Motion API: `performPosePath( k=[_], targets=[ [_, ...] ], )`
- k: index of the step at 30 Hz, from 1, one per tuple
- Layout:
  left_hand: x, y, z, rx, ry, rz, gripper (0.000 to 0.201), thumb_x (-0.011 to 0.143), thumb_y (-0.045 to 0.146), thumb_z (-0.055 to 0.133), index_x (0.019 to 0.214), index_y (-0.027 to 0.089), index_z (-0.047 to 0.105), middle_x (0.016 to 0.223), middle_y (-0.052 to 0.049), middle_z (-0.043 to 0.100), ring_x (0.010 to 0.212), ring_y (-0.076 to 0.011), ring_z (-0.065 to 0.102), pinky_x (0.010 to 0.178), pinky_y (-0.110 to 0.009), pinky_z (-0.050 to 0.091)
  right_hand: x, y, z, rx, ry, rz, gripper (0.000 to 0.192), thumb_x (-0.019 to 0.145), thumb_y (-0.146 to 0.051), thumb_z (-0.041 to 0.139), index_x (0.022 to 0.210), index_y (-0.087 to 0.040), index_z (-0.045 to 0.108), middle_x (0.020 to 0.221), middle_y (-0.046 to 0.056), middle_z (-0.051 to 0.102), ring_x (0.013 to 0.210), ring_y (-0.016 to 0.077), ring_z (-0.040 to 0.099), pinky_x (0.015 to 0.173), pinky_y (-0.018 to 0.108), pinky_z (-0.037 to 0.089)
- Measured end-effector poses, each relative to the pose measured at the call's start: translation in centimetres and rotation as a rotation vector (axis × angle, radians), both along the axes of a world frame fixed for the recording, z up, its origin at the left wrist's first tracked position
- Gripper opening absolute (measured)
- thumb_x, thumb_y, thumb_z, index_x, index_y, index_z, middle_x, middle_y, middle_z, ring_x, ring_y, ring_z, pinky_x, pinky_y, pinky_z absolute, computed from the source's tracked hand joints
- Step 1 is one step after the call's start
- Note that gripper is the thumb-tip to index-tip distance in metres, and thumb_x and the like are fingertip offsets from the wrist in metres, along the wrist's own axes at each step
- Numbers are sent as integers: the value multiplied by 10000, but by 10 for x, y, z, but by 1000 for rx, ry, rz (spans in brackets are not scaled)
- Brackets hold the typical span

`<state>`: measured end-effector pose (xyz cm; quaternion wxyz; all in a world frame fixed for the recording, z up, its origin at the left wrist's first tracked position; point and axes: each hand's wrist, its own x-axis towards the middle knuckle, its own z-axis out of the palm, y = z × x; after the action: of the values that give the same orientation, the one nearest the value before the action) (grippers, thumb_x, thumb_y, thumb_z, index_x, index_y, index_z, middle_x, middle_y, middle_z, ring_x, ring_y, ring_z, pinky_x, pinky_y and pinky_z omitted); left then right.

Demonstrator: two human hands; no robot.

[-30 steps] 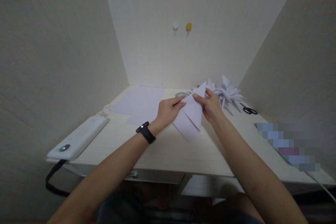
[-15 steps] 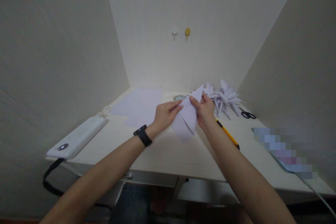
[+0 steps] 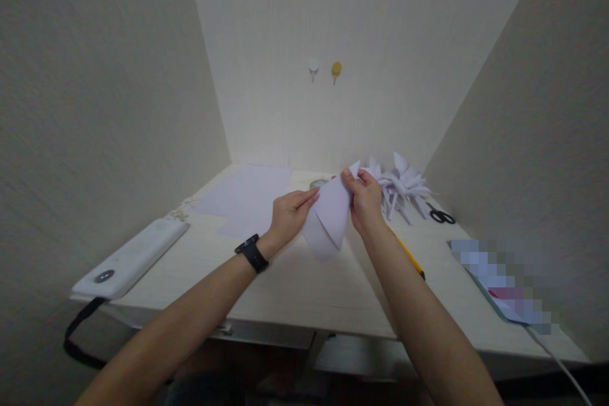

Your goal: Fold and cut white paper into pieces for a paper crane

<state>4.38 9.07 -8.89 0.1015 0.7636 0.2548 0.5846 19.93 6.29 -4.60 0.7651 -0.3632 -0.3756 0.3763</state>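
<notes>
The left hand (image 3: 288,214) and right hand (image 3: 365,200) met at the centre of the frame, each closed in a pinch on the folded paper (image 3: 328,219): the left fingers on its left edge, the right thumb and fingers at its upper tip. The paper was held up off the desk (image 3: 304,279). It looked very light, thin and limp away from its creases, easy to crumple or tear, so best gripped along the folded edges and corners. Right of centre lay a pile of folded pieces (image 3: 402,189), with scissors (image 3: 441,217) beyond and a yellow pencil (image 3: 410,257) under the right forearm. Flat sheets (image 3: 247,196) lay left of centre. No containers showed.
</notes>
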Motion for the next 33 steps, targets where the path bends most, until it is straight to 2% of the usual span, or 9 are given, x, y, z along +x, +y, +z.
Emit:
performPosePath(
  k=[4,8,15,18,21,24,27,30,33],
  targets=[
    [-2,0,1,57,-58,-5,199,909,248,617,1052,224,753,926,-41,768,787,-141,708,726,-244,541,1,-3,15,71,-67,-10,345,567,-410,846,733,-186,643,739,40,729,633,158,622,623,293,501],
    [-3,0,5,52,-142,-15,198,906,236,620,1055,228,751,941,-39,767,792,-146,712,740,-261,560,3,-2,33,66,-224,30,329,580,-437,838,735,-181,701,790,56,736,644,147,597,580,267,452],
    [-9,1,14,-40,-317,21,196,890,252,642,1046,210,753,984,-51,764,857,-169,722,796,-289,580,-11,13,72,104,-443,76,307,579,-451,839,663,-184,712,655,23,680,579,133,544,550,265,417],
    [-10,-1,29,-73,-314,-4,216,854,275,683,1047,207,753,1010,-54,761,860,-184,728,802,-306,593,-14,11,83,141,-498,97,305,602,-458,828,654,-182,709,634,19,668,569,132,539,539,264,412],
    [-4,-5,57,-98,-258,-57,248,781,288,753,1015,206,764,1004,-54,762,860,-201,731,839,-335,590,-10,5,89,170,-536,79,308,609,-462,828,648,-181,707,623,21,665,570,134,541,523,257,405],
    [7,-7,89,-233,-236,-153,178,776,287,747,932,207,781,934,-44,772,810,-188,731,802,-316,593,-1,-1,91,202,-549,72,307,610,-462,832,650,-183,710,634,22,676,568,132,548,511,251,403],
    [16,-6,111,-383,-208,-266,117,738,270,770,822,189,784,822,-43,771,769,-188,723,742,-298,587,5,-4,93,204,-529,74,306,605,-461,837,644,-187,706,625,15,677,549,130,553,507,251,414],
    [20,-3,120,-516,-194,-346,118,696,246,795,778,163,777,761,-55,761,708,-181,709,660,-277,571,7,-7,95,192,-499,72,287,616,-442,836,665,-189,709,655,19,695,571,135,581,544,259,450],
    [20,-5,119,-558,-175,-345,126,664,224,813,763,156,774,743,-59,756,668,-167,693,631,-264,552,6,-12,99,223,-494,58,253,653,-416,821,678,-189,711,688,33,713,619,144,617,603,273,487]
  ],
)
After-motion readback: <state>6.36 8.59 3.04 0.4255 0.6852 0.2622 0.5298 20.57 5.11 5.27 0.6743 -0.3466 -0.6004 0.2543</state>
